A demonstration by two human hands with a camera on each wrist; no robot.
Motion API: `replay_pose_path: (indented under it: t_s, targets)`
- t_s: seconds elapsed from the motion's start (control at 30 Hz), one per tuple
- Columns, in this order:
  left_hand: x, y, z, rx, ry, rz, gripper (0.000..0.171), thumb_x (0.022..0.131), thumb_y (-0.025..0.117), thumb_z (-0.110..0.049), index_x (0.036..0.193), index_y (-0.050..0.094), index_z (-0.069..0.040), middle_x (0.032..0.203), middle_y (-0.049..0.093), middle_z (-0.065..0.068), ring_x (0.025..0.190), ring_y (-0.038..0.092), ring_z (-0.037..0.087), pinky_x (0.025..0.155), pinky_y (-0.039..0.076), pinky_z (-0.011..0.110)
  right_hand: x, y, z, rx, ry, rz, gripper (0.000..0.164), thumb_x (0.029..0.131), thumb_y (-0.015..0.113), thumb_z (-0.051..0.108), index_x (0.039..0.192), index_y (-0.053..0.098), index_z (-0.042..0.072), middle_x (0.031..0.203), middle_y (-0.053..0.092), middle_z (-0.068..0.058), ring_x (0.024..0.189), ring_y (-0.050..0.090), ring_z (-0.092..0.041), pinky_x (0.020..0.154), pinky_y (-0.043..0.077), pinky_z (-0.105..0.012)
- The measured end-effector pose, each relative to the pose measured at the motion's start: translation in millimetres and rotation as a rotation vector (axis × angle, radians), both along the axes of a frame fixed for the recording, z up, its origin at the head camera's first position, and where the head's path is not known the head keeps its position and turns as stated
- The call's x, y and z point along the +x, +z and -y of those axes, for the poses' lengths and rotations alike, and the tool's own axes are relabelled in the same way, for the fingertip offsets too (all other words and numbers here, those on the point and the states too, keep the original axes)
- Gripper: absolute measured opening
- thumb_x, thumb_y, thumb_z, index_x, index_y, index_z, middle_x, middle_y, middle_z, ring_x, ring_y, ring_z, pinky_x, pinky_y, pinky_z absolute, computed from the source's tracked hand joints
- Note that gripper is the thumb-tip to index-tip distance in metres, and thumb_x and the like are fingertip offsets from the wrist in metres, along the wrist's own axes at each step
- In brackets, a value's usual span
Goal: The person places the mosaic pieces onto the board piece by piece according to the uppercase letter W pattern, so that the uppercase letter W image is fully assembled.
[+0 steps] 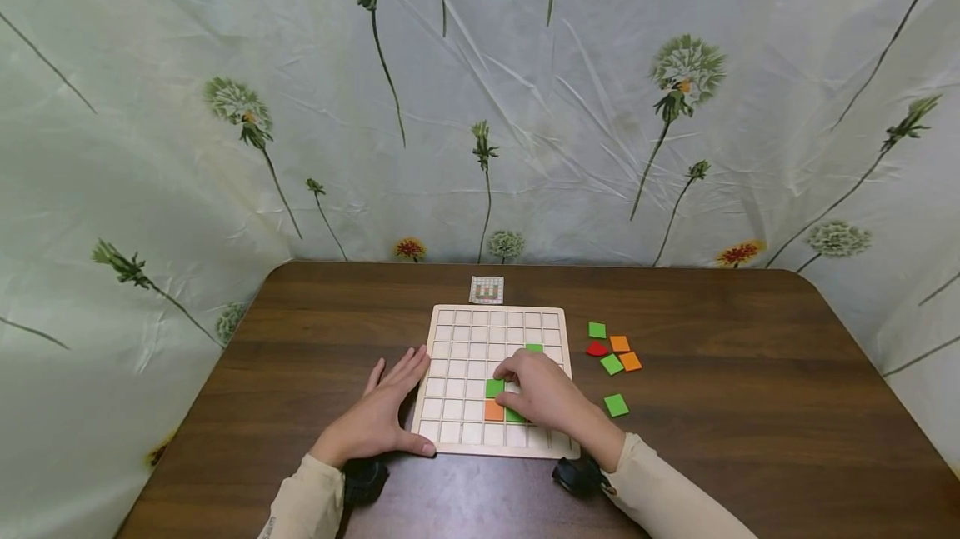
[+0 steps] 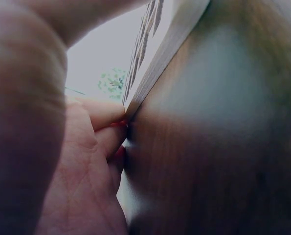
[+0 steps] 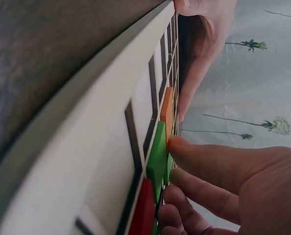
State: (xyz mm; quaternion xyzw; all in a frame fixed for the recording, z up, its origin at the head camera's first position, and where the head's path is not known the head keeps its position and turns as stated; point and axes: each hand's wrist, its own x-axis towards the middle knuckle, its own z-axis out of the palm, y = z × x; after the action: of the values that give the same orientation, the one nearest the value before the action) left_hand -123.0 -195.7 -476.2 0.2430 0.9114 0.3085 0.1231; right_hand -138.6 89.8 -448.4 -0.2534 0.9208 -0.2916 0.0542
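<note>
A light wooden grid board (image 1: pixel 450 390) lies on the table. My left hand (image 1: pixel 382 414) rests at its left side, fingers extended along the edge and thumb by the near-left corner. Over the board, my right hand (image 1: pixel 551 393) pinches a green tile (image 1: pixel 494 389) by its near and far edges, close at the grid. Just below that tile sits an orange tile (image 1: pixel 493 411), with another green tile (image 1: pixel 514 416) beside it, partly under the thumb. A red tile (image 3: pixel 143 210) shows in the right wrist view; my hand hides it from the head view. One more green tile (image 1: pixel 534 348) peeks out beyond my knuckles.
Right of the board lie loose tiles: several green ones (image 1: pixel 617 405), two orange ones (image 1: pixel 619 344) and a red piece (image 1: pixel 597 348). A small printed pattern card (image 1: pixel 487 290) lies behind the board. The brown table (image 1: pixel 720 406) meets a flower-printed curtain (image 1: pixel 585 147) at the back.
</note>
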Motion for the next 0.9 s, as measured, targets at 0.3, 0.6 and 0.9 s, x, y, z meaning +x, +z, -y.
replay_pose_path:
  t_s: [0.3,0.6,0.9]
  targets:
    - [-0.5,0.0,-0.8,0.000,-0.003,0.003,0.129,0.067,0.085,-0.062,0.160,0.020,-0.003,0.167,0.015,0.010,0.155,0.005,0.029,0.117,-0.009,0.061,1.5,5.1,-20.2,-0.106,-0.059,0.066,0.023,0.085,0.080,0.015,0.106,0.076,0.007,0.087,0.062,0.004,0.078,0.054,-0.014,0.069,0.047,-0.030]
    - [-1.3,-1.1,2.2,-0.014,0.006,0.010,0.132,0.064,0.085,-0.065,0.161,0.018,-0.005,0.167,0.013,0.006,0.155,0.003,0.024,0.117,-0.009,0.059,-0.5,18.5,-48.7,-0.170,-0.139,0.041,0.028,0.085,0.080,0.013,0.112,0.075,0.006,0.097,0.067,-0.002,0.082,0.056,-0.016,0.069,0.049,-0.028]
    - [-2.0,-0.1,0.1,0.004,-0.006,0.010,0.129,0.066,0.085,-0.063,0.160,0.019,-0.004,0.167,0.015,0.010,0.155,0.005,0.029,0.117,-0.009,0.061,0.0,21.0,-83.4,-0.195,-0.224,0.024,0.029,0.086,0.080,0.012,0.114,0.073,0.005,0.092,0.063,-0.002,0.079,0.054,-0.017,0.067,0.047,-0.028]
